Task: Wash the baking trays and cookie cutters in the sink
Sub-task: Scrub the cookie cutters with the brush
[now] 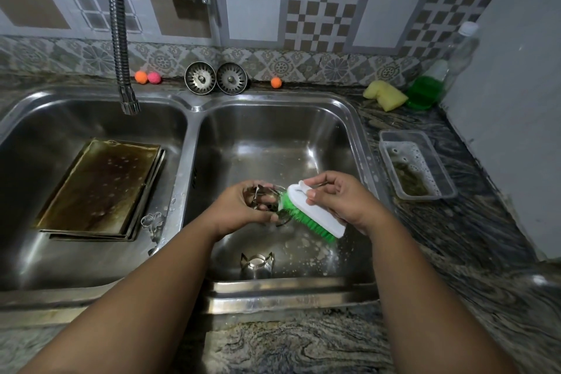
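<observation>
Left hand grips a metal cookie cutter, fingers curled round it, over the right basin of the sink. Right hand holds a white scrub brush by its back, fingers wrapped over the top. Green bristles press against the cutter's edge. Both hands are closed on their thing, nothing loose.

Head view, the rest: baking trays, at least 2, lie stacked flat in the left basin. Top one is brown w/ baked-on stains & wet spots, so prob. not scrubbed yet. A 2nd cutter sits just beside the stack's near right corner. A 3rd cutter, crown-like, stands on the right basin floor near the front wall, suds around it. Tap hose hangs over the left basin; no water seen running. On the counter right of the sink: clear tub w/ foamy water, yellow sponge, green soap bottle.

Step in hand, I'd say: scrubbing 1 of 3 cutters, trays yet to do.

Risks:
- Cutter is thin, wet, prob. soapy, so a hard brush stroke could pop it out of the fingers & drop it into the basin.
- Its sharp edge could nick the left fingertips if the brush shoves it sideways.
- Bristles may miss the inner corners & leave dough bits.
- A quick flick of the brush could splash suds onto the counter.
</observation>
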